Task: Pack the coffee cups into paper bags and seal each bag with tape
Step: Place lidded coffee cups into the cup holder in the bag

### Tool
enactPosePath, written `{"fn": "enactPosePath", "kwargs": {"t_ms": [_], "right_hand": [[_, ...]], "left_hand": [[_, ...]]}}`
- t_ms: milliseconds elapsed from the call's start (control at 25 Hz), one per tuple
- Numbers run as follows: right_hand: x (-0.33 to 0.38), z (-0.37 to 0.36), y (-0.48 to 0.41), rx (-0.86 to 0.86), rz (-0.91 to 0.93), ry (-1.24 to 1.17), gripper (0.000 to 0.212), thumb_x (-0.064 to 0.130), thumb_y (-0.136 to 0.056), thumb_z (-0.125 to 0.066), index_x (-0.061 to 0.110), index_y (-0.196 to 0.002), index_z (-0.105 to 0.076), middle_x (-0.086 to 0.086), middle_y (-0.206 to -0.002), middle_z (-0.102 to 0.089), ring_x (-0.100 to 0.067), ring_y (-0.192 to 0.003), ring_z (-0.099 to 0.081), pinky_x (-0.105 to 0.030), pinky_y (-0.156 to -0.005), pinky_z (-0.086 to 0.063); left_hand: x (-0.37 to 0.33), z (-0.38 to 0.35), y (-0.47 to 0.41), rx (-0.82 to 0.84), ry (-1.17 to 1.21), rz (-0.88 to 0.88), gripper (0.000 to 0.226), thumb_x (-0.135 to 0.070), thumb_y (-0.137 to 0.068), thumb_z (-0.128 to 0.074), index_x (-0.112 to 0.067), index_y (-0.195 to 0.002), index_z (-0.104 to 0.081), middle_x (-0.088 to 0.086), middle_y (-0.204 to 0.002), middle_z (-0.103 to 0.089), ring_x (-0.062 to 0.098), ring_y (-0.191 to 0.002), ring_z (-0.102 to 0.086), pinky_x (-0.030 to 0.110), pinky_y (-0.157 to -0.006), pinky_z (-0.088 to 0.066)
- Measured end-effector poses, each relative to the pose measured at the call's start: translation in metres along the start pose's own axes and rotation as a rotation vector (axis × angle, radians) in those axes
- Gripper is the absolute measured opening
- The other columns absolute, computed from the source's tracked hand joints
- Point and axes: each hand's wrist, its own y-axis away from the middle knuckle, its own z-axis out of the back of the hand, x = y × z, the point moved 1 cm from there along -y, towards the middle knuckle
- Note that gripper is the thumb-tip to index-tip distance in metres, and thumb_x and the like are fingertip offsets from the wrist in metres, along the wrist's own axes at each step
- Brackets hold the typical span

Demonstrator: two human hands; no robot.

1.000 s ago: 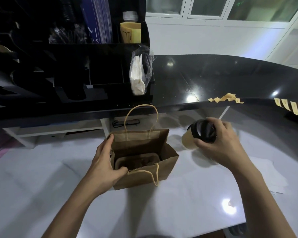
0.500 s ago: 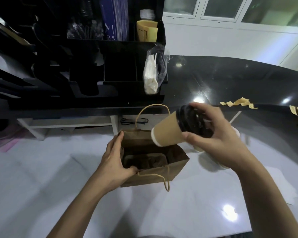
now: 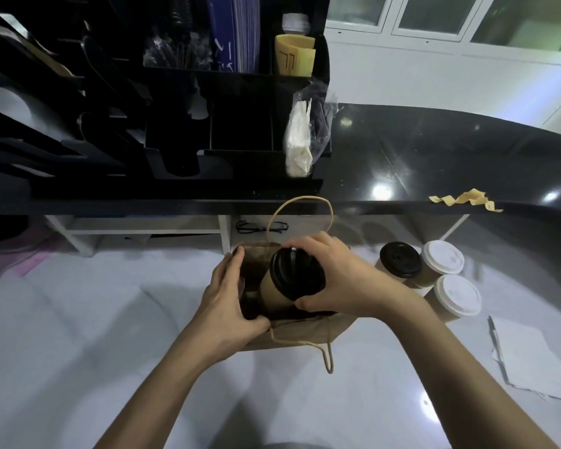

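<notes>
A black-lidded coffee cup (image 3: 297, 273) hangs tilted in the open mouth of a brown paper bag (image 3: 298, 333) standing on the white table (image 3: 110, 335), with its base below the rim. The right hand (image 3: 340, 280) clasps it around the lid, and the left hand (image 3: 224, 296) grips the bag's left edge, holding the mouth wide. Packing appears under way, with sealing not yet begun. The next move likely calls for righting the cup and lowering it straight to the bottom, which lies in shadow. Three more cups (image 3: 443, 257), one black-lidded and two white, wait just beside the bag on the right. Tape strips (image 3: 463, 199) sit at the edge of the dark ledge (image 3: 434, 150) behind, well apart. The bag's far handle (image 3: 300, 202) stands upright and its near handle (image 3: 327, 354) droops forward; neither seems to block the cup. A pen (image 3: 496, 345) and papers (image 3: 528, 358) lie at far right.
</notes>
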Motion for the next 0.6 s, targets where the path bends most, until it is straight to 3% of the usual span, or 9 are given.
{"fn": "enactPosePath", "kwargs": {"t_ms": [280,480,600], "right_hand": [[0.009,-0.012,-0.016,-0.053,0.112,0.301,0.086,0.047,-0.076,-0.078,0.042,-0.149,-0.033,0.011,-0.138,-0.041,-0.016,-0.118,-0.037,-0.036,-0.104,-0.042],[0.013,-0.023,-0.024,0.032,0.193,0.294,0.087,0.036,-0.079,-0.082,0.038,-0.152,-0.033,0.007,-0.141,-0.034,-0.015,-0.122,-0.037,-0.028,-0.103,-0.044],[0.014,-0.032,-0.034,0.083,0.21,0.327,0.086,0.037,-0.08,-0.081,0.036,-0.152,-0.035,0.006,-0.141,-0.039,-0.017,-0.122,-0.043,-0.033,-0.105,-0.046]], "left_hand": [[0.001,0.0,0.0,-0.012,-0.006,0.007,0.12,-0.031,-0.072,-0.078,-0.044,-0.156,0.007,-0.024,-0.16,0.001,0.021,-0.147,-0.023,0.044,-0.109,-0.046],[0.001,0.0,-0.001,-0.004,0.005,0.012,0.121,-0.037,-0.067,-0.074,-0.048,-0.154,0.01,-0.028,-0.158,0.003,0.021,-0.148,-0.021,0.045,-0.112,-0.042],[0.002,0.0,-0.001,-0.006,0.001,0.012,0.122,-0.039,-0.065,-0.072,-0.05,-0.153,0.011,-0.029,-0.158,0.004,0.021,-0.148,-0.021,0.045,-0.112,-0.042]]}}
